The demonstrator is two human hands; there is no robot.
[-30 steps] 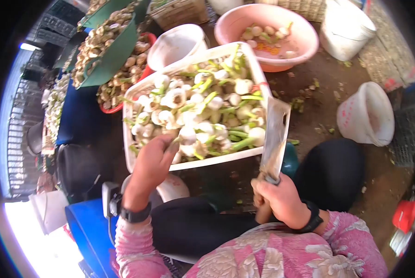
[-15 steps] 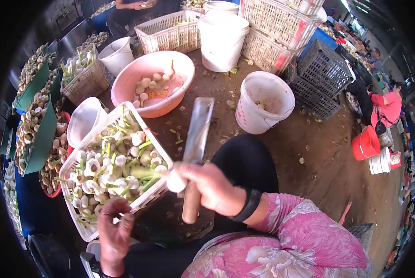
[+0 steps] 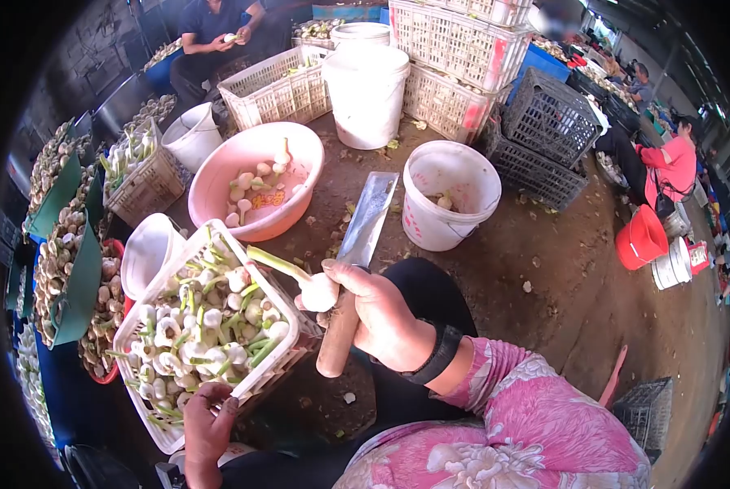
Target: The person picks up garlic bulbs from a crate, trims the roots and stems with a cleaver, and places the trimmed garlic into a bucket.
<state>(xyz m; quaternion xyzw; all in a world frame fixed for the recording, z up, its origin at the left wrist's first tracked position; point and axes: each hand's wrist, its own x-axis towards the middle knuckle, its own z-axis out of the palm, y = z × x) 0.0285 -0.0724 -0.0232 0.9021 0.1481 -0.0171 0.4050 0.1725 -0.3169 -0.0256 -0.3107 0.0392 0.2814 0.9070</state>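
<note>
My right hand [image 3: 385,314] is closed round the wooden handle [image 3: 337,336] of a broad-bladed knife, its metal blade [image 3: 370,218] pointing up and away. The same hand also pinches a white garlic bulb [image 3: 319,293] against the knife, its green stem pointing up to the left. My left hand [image 3: 207,428] is at the near edge of a white plastic crate [image 3: 260,376], its fingers bent and slightly apart, with nothing visible between them. The crate is heaped with trimmed garlic bulbs [image 3: 210,318] with short green stems.
Beyond the crate stands a pink basin [image 3: 309,183] with several bulbs. White buckets [image 3: 450,183] and stacked white crates [image 3: 463,49] stand farther off. Black crates [image 3: 544,155] are at the right. Green scoops [image 3: 79,285] hold garlic at the left. Other people [image 3: 218,33] sit nearby.
The view has tilted up, so the scene sits lower. The garlic bulb and stem, blurred before, are now steady and clear. The small pale bit at my left fingertips no longer shows.
</note>
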